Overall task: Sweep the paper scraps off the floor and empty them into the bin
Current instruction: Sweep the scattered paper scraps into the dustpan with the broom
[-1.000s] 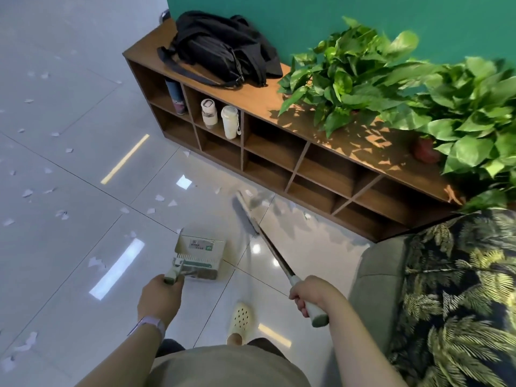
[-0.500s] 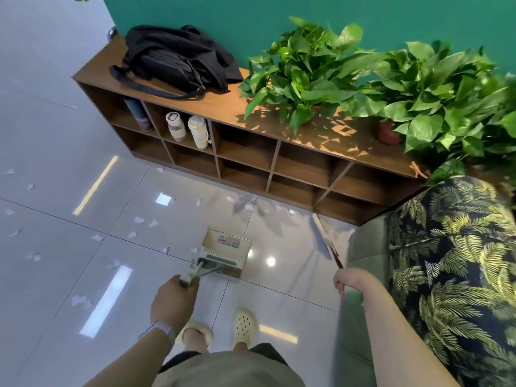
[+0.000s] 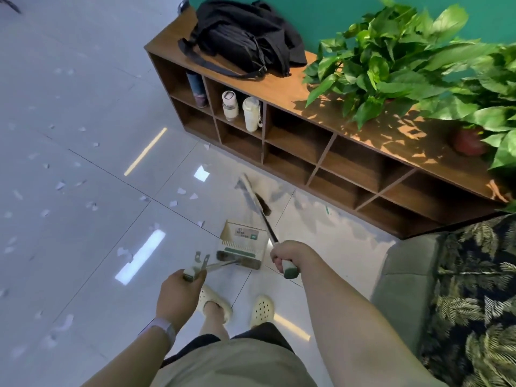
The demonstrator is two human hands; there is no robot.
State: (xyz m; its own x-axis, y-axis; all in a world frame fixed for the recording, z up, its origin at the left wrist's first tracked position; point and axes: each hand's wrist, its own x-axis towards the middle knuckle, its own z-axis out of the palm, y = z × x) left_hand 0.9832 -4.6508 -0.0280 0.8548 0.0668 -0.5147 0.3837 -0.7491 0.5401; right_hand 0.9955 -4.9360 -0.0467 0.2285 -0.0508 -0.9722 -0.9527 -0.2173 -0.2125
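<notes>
- Left hand (image 3: pixel 178 291): fingers curled round dustpan (image 3: pixel 242 248) handle, pan mouth toward the paper scraps (image 3: pixel 181 191) to catch them.
- Right hand (image 3: pixel 287 254): fingers wrapped round broom (image 3: pixel 259 208) grip, head at frame centre, positioned for sweeping panward.

- The scene is evenly and brightly lit; no part is lost to darkness.
- Overhead strip lights are mirrored in the glossy floor (image 3: pixel 83 113) as bright white and yellowish bars, with a small square glare patch between them.
- Dappled, warm patches of light and leaf shadows are cast across the top of the wooden shelf (image 3: pixel 329 107) beneath the plants (image 3: pixel 391 60).
- The shelf compartments are left in deep shadow.
- A soft shadow is thrown on the tiles beside the broom (image 3: pixel 255 198), whose head is smeared by motion blur.
- The paper scraps (image 3: pixel 60 185) at the left are rendered soft and streaked.
- Straight lines are bent outward by wide-angle distortion, most strongly at the edges.
</notes>
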